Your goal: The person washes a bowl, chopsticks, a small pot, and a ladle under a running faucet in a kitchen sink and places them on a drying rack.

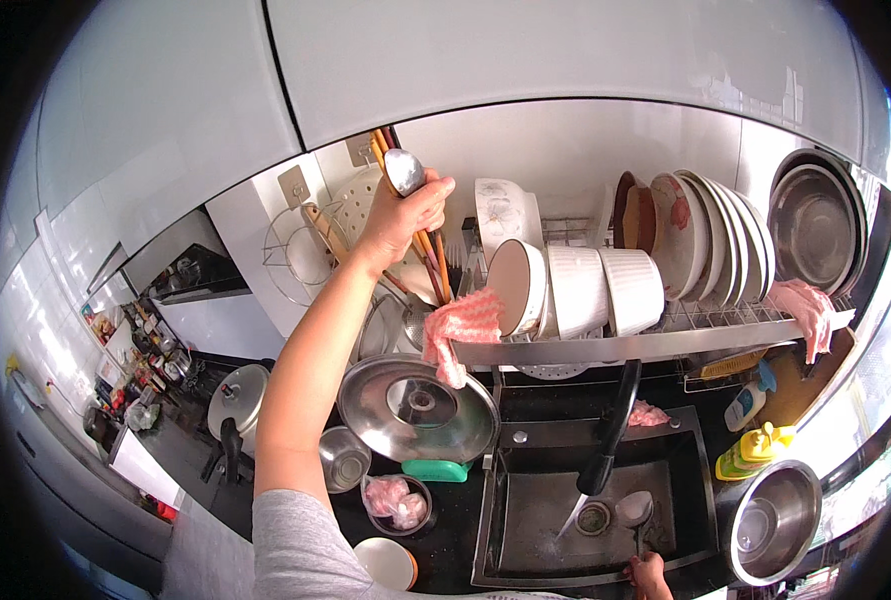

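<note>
My left hand (pixel 409 214) is raised at the left end of the dish rack, its fingers closed around several wooden chopsticks (pixel 378 144) and a metal spoon (pixel 404 171). The spoon's bowl shows above my thumb, and the lower chopsticks reach down among other utensils. Low in the picture, my right hand (pixel 648 576) grips the handle of a large serving spoon (pixel 634 508). That spoon's head is inside the dark sink (pixel 516 551), just right of the drain (pixel 592 517). Water runs from the black faucet (pixel 603 465) to the left of the drain.
White bowls (pixel 576 289) and upright plates (pixel 685 232) fill the metal dish rack (pixel 565 349). A large pot lid (pixel 363 405) leans below it. A steel basin (pixel 775 525) and a yellow bottle (pixel 749 454) stand right of the sink. Cabinets (pixel 528 60) hang overhead.
</note>
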{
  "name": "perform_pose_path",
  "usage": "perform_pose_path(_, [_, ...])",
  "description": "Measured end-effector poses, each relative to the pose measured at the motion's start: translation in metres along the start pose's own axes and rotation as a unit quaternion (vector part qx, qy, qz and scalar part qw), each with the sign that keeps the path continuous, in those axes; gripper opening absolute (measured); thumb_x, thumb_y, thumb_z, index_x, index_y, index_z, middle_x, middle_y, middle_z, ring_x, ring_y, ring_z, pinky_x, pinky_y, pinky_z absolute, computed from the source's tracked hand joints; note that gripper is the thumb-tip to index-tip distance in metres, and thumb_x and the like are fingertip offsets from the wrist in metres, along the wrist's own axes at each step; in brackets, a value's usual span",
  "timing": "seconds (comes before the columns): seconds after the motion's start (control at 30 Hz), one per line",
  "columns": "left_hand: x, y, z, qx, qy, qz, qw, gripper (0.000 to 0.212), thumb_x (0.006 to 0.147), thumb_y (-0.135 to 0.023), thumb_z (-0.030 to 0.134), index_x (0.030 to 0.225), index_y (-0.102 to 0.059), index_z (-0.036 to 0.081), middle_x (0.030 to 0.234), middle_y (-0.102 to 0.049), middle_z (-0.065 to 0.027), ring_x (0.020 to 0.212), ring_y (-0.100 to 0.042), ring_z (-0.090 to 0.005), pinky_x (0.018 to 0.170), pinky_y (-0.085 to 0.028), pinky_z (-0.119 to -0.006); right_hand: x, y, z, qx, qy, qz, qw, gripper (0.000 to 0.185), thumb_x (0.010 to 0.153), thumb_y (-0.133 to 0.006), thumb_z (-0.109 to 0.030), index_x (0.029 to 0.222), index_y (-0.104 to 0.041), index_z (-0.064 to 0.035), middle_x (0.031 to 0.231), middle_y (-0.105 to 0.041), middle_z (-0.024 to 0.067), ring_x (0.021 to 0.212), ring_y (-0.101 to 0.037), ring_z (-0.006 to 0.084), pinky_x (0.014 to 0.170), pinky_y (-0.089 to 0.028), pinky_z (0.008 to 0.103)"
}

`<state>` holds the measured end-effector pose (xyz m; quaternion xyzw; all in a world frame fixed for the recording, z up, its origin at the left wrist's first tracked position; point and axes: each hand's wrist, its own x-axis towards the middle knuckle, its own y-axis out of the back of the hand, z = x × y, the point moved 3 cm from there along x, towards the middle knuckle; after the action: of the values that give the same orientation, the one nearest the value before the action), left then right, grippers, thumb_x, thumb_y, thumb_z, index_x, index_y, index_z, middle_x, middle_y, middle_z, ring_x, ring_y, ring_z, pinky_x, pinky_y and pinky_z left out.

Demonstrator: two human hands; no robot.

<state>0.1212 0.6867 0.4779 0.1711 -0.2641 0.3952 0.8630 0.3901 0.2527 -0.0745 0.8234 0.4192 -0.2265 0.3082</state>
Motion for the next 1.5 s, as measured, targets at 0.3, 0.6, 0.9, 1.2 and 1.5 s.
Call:
perform_pose_path(0.3, [-0.009, -0.006, -0.027, 0.025, 0.06, -0.027, 0.997, 0.027, 0.081, -0.061, 0.03, 0.07, -0.049, 0.008, 0.05, -0.044, 0.0031, 0.046, -0.043, -0.0083, 0.052, -0.041, -0.026, 0.003, -0.002, -0.005, 0.046, -0.015, 0.015, 0.999, 0.014, 0.082, -0.05, -0.007, 0.082, -0.048, 0.0068, 0.055, -0.055, 0.0128, 0.04, -0.048, 0.0162, 0.035, -0.036, 0.0293])
perform_pose_path(0.6, [-0.015, 0.007, -0.021, 0.297, 0.131, -0.03, 0.945, 0.022, 0.075, -0.067, 0.024, 0.072, -0.06, 0.003, 0.066, -0.061, -0.0033, 0.064, -0.058, -0.0114, 0.06, -0.045, -0.025, -0.004, 0.003, -0.014, 0.029, -0.037, 0.008, 0.999, 0.012, 0.081, -0.049, -0.006, 0.081, -0.046, 0.0057, 0.055, -0.055, 0.0133, 0.039, -0.047, 0.0171, 0.034, -0.035, 0.0301])
perform_pose_path(0.9, [-0.016, 0.015, -0.042, 0.249, 0.191, 0.016, 0.949, 0.016, 0.064, -0.072, 0.007, 0.07, -0.058, 0.003, 0.065, -0.058, -0.0009, 0.062, -0.054, -0.01, 0.058, -0.043, -0.024, 0.011, 0.005, -0.002, 0.017, -0.006, -0.013, 1.0, 0.011, 0.082, -0.047, -0.007, 0.081, -0.046, 0.0031, 0.056, -0.054, 0.0117, 0.038, -0.046, 0.0165, 0.032, -0.033, 0.0293])
perform_pose_path(1.2, [-0.021, 0.019, -0.049, 0.273, 0.161, -0.042, 0.948, 0.019, 0.063, -0.073, 0.008, 0.075, -0.06, 0.002, 0.069, -0.059, -0.0018, 0.064, -0.055, -0.0111, 0.059, -0.044, -0.025, 0.01, 0.006, 0.004, 0.05, -0.008, -0.024, 0.998, 0.011, 0.082, -0.048, -0.007, 0.08, -0.047, 0.0032, 0.057, -0.055, 0.0123, 0.039, -0.046, 0.0161, 0.032, -0.035, 0.028])
perform_pose_path(1.5, [-0.028, 0.019, -0.048, 0.25, 0.177, -0.008, 0.952, 0.023, 0.064, -0.073, 0.01, 0.081, -0.061, 0.001, 0.079, -0.061, -0.0038, 0.073, -0.058, -0.0123, 0.067, -0.045, -0.025, 0.0, 0.004, -0.01, 0.032, -0.01, -0.027, 0.999, 0.011, 0.082, -0.049, -0.007, 0.08, -0.047, 0.0035, 0.057, -0.054, 0.0129, 0.037, -0.045, 0.0164, 0.031, -0.034, 0.0289])
